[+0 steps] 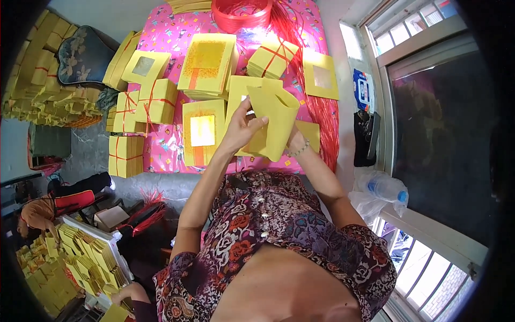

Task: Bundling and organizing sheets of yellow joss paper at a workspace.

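A bent sheaf of yellow paper (276,121) is raised over the table in front of me. My left hand (242,129) grips its left side, thumb across the front. Behind the curled sheets is my right hand (296,140), with a beaded bracelet at the wrist; its fingers are hidden by the paper. Just left of the sheaf lies a yellow stack (203,129) with a silvery square and an orange strip. Farther back stands a thicker yellow stack (206,63) with a gold patch on top.
Red-tied yellow bundles (155,102) stand along the left of the table with the pink patterned cover (174,137). A red ring of plastic strapping (241,16) lies at the back, and loose red strands (322,121) hang on the right. At lower left, another person's hand (131,292) is beside piled yellow paper.
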A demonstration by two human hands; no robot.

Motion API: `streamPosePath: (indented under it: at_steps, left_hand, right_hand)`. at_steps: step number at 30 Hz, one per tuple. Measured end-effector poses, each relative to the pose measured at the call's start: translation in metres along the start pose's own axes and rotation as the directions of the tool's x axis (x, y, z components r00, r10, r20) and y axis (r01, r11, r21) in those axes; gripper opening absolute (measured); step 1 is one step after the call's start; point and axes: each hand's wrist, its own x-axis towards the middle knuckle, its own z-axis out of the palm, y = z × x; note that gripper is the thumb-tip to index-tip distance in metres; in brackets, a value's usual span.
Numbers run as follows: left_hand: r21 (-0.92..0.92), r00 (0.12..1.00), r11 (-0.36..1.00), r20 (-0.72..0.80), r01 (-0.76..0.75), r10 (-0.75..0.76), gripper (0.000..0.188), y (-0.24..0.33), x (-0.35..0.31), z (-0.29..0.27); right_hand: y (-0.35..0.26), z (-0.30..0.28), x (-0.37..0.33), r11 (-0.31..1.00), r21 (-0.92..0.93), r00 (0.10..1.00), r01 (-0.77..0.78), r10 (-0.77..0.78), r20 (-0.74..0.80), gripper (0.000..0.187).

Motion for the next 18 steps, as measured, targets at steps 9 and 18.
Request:
streamPosePath:
  at_steps: [9, 18]
  left_hand:
    - [-0.023, 1.000, 0.999, 0.014, -0.025, 0.025, 0.048, 0.008, -0.005, -0.011]
    - [0.000, 0.966, 0.984, -0.188, -0.178, 0.175, 0.025, -0.020, 0.026, -0.032]
  right_hand:
    - [-0.010, 0.001, -0.013, 0.937, 0.195, 0.956, -0.290, 0.294, 0.008, 0.035]
    - [0.033, -0.031, 0.009, 0.973, 0.056, 0.960, 0.226, -0.232, 0.158, 0.049]
